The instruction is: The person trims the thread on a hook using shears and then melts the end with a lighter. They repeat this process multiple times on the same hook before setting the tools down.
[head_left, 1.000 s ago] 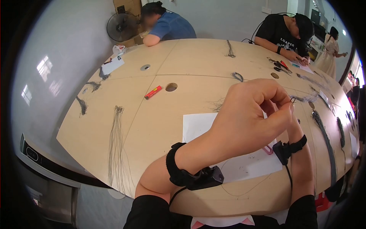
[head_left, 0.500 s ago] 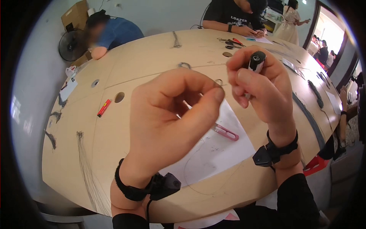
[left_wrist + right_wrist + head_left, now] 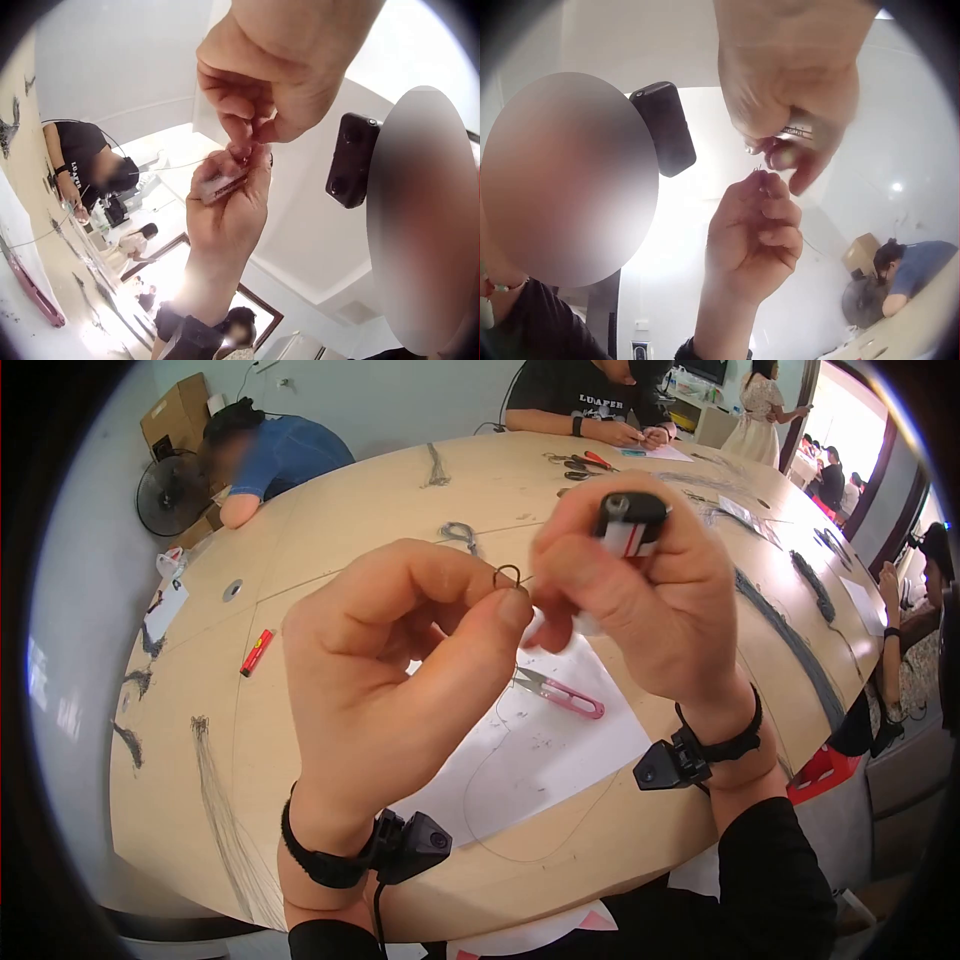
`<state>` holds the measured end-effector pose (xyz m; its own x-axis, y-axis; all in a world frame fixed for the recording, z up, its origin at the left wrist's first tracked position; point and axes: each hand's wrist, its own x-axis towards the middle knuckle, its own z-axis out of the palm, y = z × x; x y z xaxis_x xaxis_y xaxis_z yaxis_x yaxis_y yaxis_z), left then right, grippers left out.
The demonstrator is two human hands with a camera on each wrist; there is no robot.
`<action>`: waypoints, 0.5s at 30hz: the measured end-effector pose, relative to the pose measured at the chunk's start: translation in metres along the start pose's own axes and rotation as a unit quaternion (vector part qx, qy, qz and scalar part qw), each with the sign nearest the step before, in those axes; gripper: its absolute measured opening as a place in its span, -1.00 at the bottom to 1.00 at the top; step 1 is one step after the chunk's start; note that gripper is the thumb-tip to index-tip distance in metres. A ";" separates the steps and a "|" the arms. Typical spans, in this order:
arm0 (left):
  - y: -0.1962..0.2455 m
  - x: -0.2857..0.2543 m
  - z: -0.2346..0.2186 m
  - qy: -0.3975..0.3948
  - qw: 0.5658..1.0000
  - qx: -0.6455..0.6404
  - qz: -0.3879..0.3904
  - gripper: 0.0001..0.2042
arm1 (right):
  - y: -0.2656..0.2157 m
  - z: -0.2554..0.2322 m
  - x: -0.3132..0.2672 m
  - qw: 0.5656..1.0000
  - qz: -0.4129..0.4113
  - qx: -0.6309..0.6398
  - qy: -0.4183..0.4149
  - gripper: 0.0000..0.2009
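Note:
My left hand (image 3: pixel 400 660) pinches a small dark wire loop (image 3: pixel 508 572) between thumb and forefinger, and the loop stands up above the fingertips. Close on its right, my right hand (image 3: pixel 650 590) has its fingers curled round a black-topped, white-sided object (image 3: pixel 633 525), probably a lighter. The right fingertips are near the loop; whether they touch it I cannot tell. In the left wrist view the pale body of the object (image 3: pixel 223 186) lies across the right palm. A thin thread hangs below my left hand to the paper.
Pink-handled snips (image 3: pixel 570 698) lie on white paper (image 3: pixel 540 760) below my hands. A red lighter-like object (image 3: pixel 257 653) and bundles of dark strands (image 3: pixel 215 790) lie to the left. Pliers and scissors (image 3: pixel 585 464) are farther back. Two people sit across the table.
The head view has swung right. My right hand, earlier behind the left one, came into view with the black-topped object and moved close to the loop. The left hand keeps its pinch.

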<state>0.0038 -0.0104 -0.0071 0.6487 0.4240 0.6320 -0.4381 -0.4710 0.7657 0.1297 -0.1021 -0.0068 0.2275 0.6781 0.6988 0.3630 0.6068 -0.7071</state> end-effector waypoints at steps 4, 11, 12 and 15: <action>0.000 0.002 -0.003 0.025 0.999 -0.013 0.013 -0.94 | -0.002 -0.004 0.004 0.999 0.026 -0.027 -0.033 -0.70; 0.005 0.002 -0.001 0.050 0.997 -0.060 -0.022 -0.91 | 0.005 0.006 0.003 0.990 0.118 0.067 -0.025 -0.56; 0.005 0.002 0.000 0.056 0.996 -0.064 -0.027 -0.90 | 0.008 0.009 0.003 0.998 0.054 0.031 -0.010 -0.46; 0.003 0.002 -0.001 0.052 0.996 -0.070 -0.019 -0.89 | 0.000 0.003 0.002 0.988 0.127 0.086 -0.017 -0.57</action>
<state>0.0034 -0.0103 -0.0030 0.6010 0.5211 0.6061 -0.5014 -0.3447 0.7936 0.1271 -0.0996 -0.0057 0.2599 0.8290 0.4952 0.1381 0.4756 -0.8687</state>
